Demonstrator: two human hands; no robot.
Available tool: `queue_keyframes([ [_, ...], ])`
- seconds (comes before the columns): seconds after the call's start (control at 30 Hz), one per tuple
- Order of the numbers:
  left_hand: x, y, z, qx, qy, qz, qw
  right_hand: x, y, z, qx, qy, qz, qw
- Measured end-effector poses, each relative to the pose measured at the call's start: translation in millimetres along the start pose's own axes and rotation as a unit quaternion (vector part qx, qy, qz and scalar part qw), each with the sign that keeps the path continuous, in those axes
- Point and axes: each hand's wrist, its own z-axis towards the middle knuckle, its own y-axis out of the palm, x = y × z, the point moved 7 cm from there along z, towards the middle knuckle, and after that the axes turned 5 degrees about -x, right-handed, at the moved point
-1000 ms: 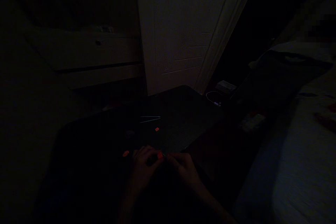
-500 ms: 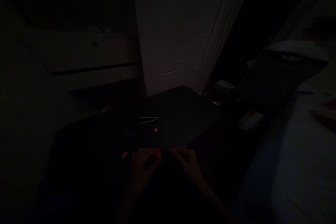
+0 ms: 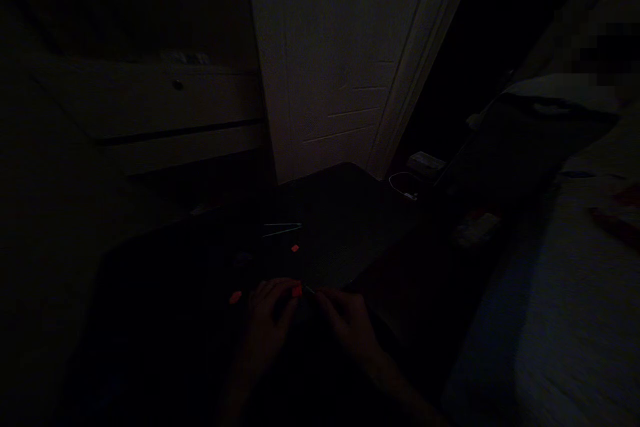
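Observation:
The room is very dark. My left hand (image 3: 270, 313) and my right hand (image 3: 345, 317) meet over a dark table (image 3: 350, 227), fingers curled. A small orange piece (image 3: 297, 291) sits at my left fingertips, pinched there. My right fingers are pinched close beside it, on something thin that I cannot make out. Two more orange pieces lie on the table: one (image 3: 235, 297) left of my left hand, another (image 3: 295, 249) farther out. Metal tweezers (image 3: 283, 228) lie beyond that.
A pale door (image 3: 340, 80) stands behind the table. A drawer unit (image 3: 165, 107) is at the left. A white cable (image 3: 403, 185) and a small box (image 3: 425, 161) lie on the floor at the right, beside a bed (image 3: 575, 267).
The view has drifted slightly; both hands stay together over the table's near edge with the orange piece between them.

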Motion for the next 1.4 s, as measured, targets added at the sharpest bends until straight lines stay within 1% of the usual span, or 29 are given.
queue_keyframes([
  [0.2, 1.0, -1.3, -0.5, 0.022, -0.003, 0.018, 1.000, 0.5, 20.0, -13.5, 0.007, -0.013, 0.036, 0.999],
  [0.27, 2.0, -2.1, 0.0, 0.021, -0.002, 0.021, 1.000, -0.8, 24.4, -16.1, 0.011, -0.013, 0.053, 0.998],
  [0.43, 1.9, -2.6, 1.4, 0.002, -0.008, 0.030, 1.000, 2.9, 29.6, -20.0, 0.034, 0.012, 0.073, 0.997],
  [0.6, -3.6, -4.8, 1.3, 0.010, -0.025, 0.035, 0.999, 15.2, 37.3, -29.1, 0.079, 0.065, 0.092, 0.991],
  [0.8, -0.3, -3.4, 3.5, -0.006, -0.004, 0.035, 0.999, 11.1, 43.6, -35.0, 0.115, 0.048, 0.140, 0.982],
  [0.93, 2.0, -2.7, 4.0, -0.014, -0.015, 0.065, 0.998, 14.9, 45.7, -38.8, 0.132, 0.055, 0.154, 0.978],
  [1.0, 1.1, -2.8, 3.9, -0.017, -0.030, 0.075, 0.997, 16.6, 47.6, -39.0, 0.126, 0.055, 0.158, 0.978],
  [1.1, -3.3, -4.0, 3.0, -0.016, -0.063, 0.075, 0.995, 16.9, 44.6, -35.1, 0.120, 0.055, 0.158, 0.979],
  [1.2, -8.9, -4.5, 1.0, -0.018, -0.098, 0.048, 0.994, 13.8, 30.2, -25.8, 0.124, 0.054, 0.133, 0.982],
  [1.23, -10.2, -4.3, 0.2, -0.020, -0.106, 0.042, 0.993, 10.8, 24.9, -21.5, 0.116, 0.042, 0.121, 0.985],
  [1.3, -10.8, -3.6, -0.8, -0.023, -0.107, 0.035, 0.993, 3.6, 14.4, -13.6, 0.097, 0.008, 0.103, 0.990],
  [1.4, -7.6, -4.6, -1.4, -0.005, -0.077, 0.028, 0.997, -3.2, 8.4, -6.3, 0.045, -0.030, 0.072, 0.996],
])
